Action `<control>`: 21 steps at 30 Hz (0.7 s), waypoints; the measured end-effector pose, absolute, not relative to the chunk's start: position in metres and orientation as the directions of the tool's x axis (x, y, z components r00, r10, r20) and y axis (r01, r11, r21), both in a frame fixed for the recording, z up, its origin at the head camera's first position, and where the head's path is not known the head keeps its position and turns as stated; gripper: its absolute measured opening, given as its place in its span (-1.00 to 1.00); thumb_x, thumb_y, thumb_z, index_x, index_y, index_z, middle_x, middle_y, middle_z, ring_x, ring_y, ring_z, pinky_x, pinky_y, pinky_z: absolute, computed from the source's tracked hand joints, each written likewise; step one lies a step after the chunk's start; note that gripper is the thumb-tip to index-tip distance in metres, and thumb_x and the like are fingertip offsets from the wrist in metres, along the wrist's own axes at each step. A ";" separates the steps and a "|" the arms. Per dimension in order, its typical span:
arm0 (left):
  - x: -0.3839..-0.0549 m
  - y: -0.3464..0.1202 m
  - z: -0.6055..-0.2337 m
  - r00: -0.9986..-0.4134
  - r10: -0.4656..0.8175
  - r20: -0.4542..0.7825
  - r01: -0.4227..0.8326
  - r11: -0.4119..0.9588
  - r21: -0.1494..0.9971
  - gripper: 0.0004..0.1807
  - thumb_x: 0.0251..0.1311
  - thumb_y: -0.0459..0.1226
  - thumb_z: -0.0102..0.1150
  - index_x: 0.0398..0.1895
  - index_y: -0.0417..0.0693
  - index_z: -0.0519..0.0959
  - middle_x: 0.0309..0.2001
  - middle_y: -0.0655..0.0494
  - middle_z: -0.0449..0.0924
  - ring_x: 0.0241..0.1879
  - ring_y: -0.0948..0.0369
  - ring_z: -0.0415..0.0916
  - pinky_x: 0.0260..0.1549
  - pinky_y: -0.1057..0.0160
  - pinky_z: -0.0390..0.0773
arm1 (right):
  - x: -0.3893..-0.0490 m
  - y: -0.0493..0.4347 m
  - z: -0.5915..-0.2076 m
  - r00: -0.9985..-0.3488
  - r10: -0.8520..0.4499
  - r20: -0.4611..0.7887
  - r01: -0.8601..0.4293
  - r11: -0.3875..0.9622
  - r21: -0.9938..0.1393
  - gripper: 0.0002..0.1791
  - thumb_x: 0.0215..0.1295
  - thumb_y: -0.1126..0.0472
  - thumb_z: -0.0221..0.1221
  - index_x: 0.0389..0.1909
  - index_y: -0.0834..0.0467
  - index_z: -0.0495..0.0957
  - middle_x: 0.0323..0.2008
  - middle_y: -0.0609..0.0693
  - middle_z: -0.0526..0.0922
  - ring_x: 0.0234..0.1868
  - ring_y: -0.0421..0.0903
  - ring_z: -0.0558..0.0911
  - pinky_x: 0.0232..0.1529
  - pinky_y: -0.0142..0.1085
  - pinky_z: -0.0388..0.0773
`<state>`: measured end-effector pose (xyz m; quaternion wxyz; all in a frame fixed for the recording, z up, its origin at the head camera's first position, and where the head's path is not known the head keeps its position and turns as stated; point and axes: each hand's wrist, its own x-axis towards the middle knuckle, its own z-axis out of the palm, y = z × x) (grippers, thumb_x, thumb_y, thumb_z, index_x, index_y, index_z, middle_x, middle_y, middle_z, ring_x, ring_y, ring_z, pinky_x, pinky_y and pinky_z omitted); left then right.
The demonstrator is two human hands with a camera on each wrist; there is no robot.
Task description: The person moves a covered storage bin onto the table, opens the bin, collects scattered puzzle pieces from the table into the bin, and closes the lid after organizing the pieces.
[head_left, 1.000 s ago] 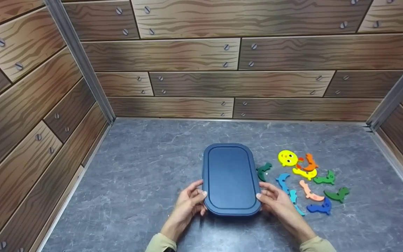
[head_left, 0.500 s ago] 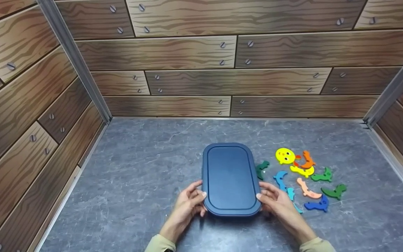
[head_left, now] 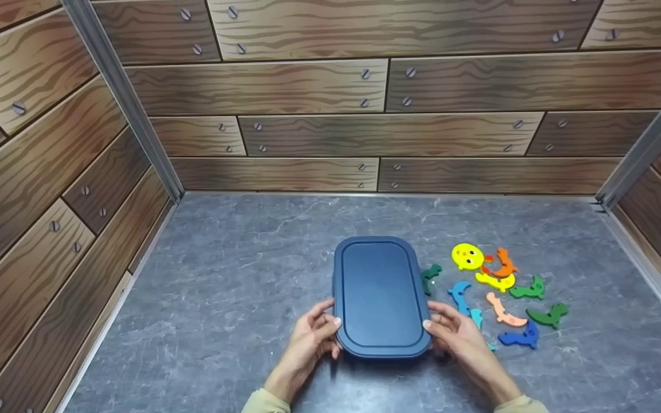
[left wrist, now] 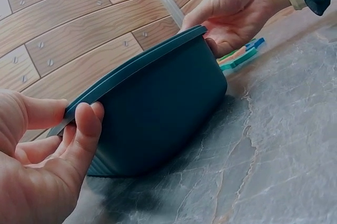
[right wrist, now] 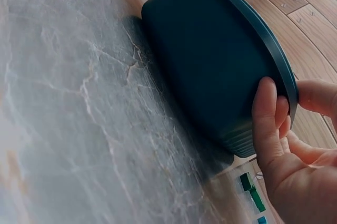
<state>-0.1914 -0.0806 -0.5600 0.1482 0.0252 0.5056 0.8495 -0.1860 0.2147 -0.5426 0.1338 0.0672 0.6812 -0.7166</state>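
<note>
A dark blue plastic storage box (head_left: 382, 292), its lid on, sits on the grey tabletop between both hands. My left hand (head_left: 307, 338) grips its left rim near the front corner, thumb on top and fingers below. On the opposite side my right hand (head_left: 459, 332) holds the right rim the same way. In the left wrist view the box's deep wall (left wrist: 158, 97) shows, with the left thumb and fingers pinching the lid edge. The right wrist view shows the right fingers (right wrist: 266, 108) curled under the rim. The box's inside is hidden by the lid.
Several colourful puzzle pieces lie to the right of the box, among them a yellow smiling face piece (head_left: 467, 257), an orange piece (head_left: 504, 264) and a blue piece (head_left: 521, 335). A dark green piece (head_left: 431, 278) lies close by the box. A wood-patterned wall (head_left: 307, 135) stands behind.
In the last half second the box has slid slightly toward me and to the right, both hands keeping their grip. Before that, the head view shifted a little.
</note>
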 end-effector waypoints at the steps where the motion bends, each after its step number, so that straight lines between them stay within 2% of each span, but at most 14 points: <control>1: -0.191 -0.080 -0.560 -0.956 0.274 -0.109 -0.226 -0.442 0.868 -0.31 0.28 -0.48 0.11 0.42 -0.46 0.09 -0.29 -0.01 0.48 -0.63 0.25 0.46 -0.70 0.38 0.50 | -0.185 0.215 -0.543 -0.956 -0.091 -0.279 0.283 -0.031 -0.959 -0.31 0.32 0.19 0.25 0.38 0.35 0.24 -0.12 0.14 0.57 -0.24 -0.07 0.58 -0.27 -0.28 0.60; 8: -0.188 -0.079 -0.558 -0.966 0.227 -0.124 -0.209 -0.400 0.893 -0.35 0.27 -0.48 0.14 0.39 -0.47 0.18 -0.28 -0.04 0.46 -0.63 0.25 0.44 -0.71 0.37 0.49 | -0.183 0.213 -0.544 -0.960 -0.076 -0.268 0.270 -0.017 -0.963 -0.34 0.32 0.20 0.24 0.36 0.36 0.26 -0.15 0.15 0.56 -0.36 -0.09 0.54 -0.39 -0.30 0.55; 21: -0.188 -0.078 -0.554 -0.975 0.180 -0.131 -0.191 -0.373 0.908 -0.40 0.24 -0.49 0.16 0.34 -0.51 0.25 -0.28 -0.05 0.45 -0.64 0.24 0.44 -0.70 0.35 0.52 | -0.182 0.212 -0.543 -0.960 -0.089 -0.266 0.271 -0.057 -0.961 -0.33 0.35 0.23 0.22 0.38 0.38 0.22 -0.18 0.12 0.56 -0.32 -0.10 0.58 -0.32 -0.29 0.61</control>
